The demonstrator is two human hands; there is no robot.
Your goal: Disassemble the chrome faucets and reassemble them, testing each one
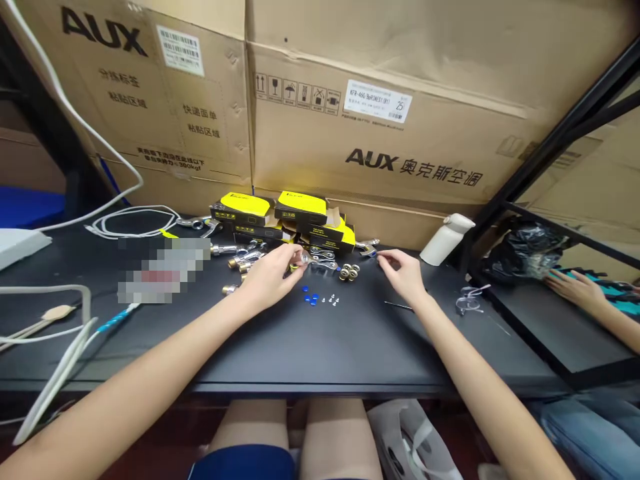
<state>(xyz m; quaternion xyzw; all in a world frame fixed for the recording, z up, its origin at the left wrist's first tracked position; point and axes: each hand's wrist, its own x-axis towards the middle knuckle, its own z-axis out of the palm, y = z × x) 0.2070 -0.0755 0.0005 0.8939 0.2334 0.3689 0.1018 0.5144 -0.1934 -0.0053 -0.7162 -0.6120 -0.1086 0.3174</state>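
Observation:
My left hand [274,275] is closed, with thumb and fingertips pinching a chrome handle [305,258] at its round end. More chrome handles [324,255] lie just right of it. My right hand [404,275] is apart from the left, its thumb and index finger drawn together. Whatever sits between those fingertips is too small to make out. Close to them lies a chrome part with a blue end [369,253]. Between the hands stand several brass-and-chrome round fittings [349,272]. Nearer me are several blue caps [311,297] and small screws [334,301].
Yellow-and-black boxes [300,208] are stacked behind the hands, with chrome valve bodies [244,259] to their left. A screwdriver-like rod [399,305], glasses [470,300] and a white bottle [447,240] lie or stand rightward. A co-worker's hand [575,290] is far right. White cables [133,221] run left.

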